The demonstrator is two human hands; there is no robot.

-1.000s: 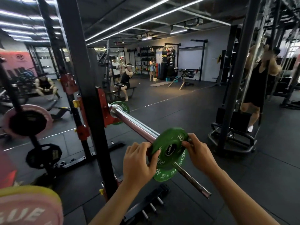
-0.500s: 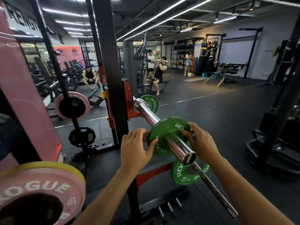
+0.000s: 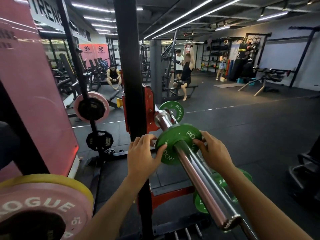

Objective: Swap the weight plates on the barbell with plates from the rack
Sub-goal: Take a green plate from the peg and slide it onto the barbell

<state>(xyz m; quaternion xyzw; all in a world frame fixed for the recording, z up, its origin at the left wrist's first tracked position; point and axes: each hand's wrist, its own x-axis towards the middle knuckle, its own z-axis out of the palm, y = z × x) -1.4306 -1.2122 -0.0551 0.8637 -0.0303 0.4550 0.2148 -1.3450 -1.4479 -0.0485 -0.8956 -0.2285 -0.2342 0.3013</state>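
A small green plate (image 3: 174, 137) sits on the chrome barbell sleeve (image 3: 202, 179), well in from the sleeve's end and a short way from the collar. My left hand (image 3: 143, 155) grips its left rim and my right hand (image 3: 213, 151) grips its right rim. A second green plate (image 3: 172, 109) shows behind the collar beside the red bar hook. Below the sleeve lies another green plate (image 3: 223, 189), partly hidden by the bar and my right arm. A pink and yellow plate (image 3: 43, 207) hangs on the rack at bottom left.
The black rack upright (image 3: 128, 70) stands just left of the sleeve. A pink plate (image 3: 91, 105) and a small black plate (image 3: 99, 140) hang on a storage post to the left. Several people train in the background. Dark rubber floor (image 3: 251, 129) spreads to the right.
The green plate has slid inward along the sleeve toward the collar, with both hands on its rim throughout. My view has moved closer to the bar's end and turned left.
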